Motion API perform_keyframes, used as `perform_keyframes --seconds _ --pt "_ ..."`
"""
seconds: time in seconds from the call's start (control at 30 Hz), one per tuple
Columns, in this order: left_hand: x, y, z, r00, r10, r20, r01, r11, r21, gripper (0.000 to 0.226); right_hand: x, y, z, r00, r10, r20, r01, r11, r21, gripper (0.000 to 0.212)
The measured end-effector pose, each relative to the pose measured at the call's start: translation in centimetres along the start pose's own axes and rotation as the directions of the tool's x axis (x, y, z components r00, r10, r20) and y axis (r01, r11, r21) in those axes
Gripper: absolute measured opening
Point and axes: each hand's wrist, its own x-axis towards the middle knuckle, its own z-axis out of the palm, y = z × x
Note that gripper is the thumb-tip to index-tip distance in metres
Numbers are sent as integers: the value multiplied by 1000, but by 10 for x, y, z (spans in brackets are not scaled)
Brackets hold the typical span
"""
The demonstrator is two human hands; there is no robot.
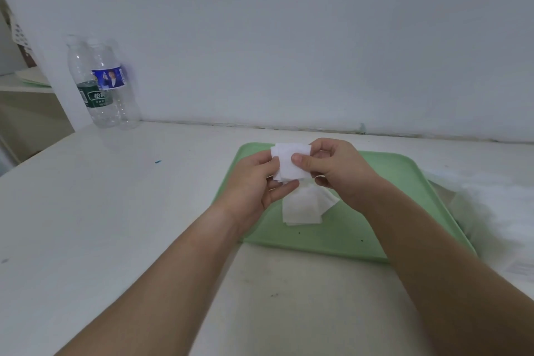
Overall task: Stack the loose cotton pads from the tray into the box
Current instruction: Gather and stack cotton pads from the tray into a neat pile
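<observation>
A small stack of white square cotton pads (289, 162) is held upright above the green tray (375, 211). My left hand (254, 185) cups the stack from the left and below. My right hand (332, 167) pinches its right edge, thumb on the front pad. A few more loose white pads (306, 208) lie overlapping on the tray just below my hands. No box is clearly visible; a blurred white shape (497, 205) lies to the right of the tray.
Two clear plastic bottles (101, 87) stand at the back left against the wall. The white table (115, 211) extends to the left and toward me. A shelf edge shows at the far left.
</observation>
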Motion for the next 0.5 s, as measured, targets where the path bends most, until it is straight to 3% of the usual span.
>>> perform_keyframes --seconds 0.17,0.33,0.43,0.5 --pt "-2 3 5 999 -38 -23 36 997 -72 29 0 3 5 998 -26 -62 24 999 -37 32" --pt "0 -5 -2 999 47 -3 -47 993 107 23 1 4 10 994 -51 -97 36 989 -146 35" --pt "3 -5 -7 991 70 -117 -50 985 163 30 0 0 7 994 -23 -110 4 985 -174 40" --pt "6 -3 -11 970 73 -232 -35 985 166 27 0 -4 2 996 -3 -86 -26 944 -328 38"
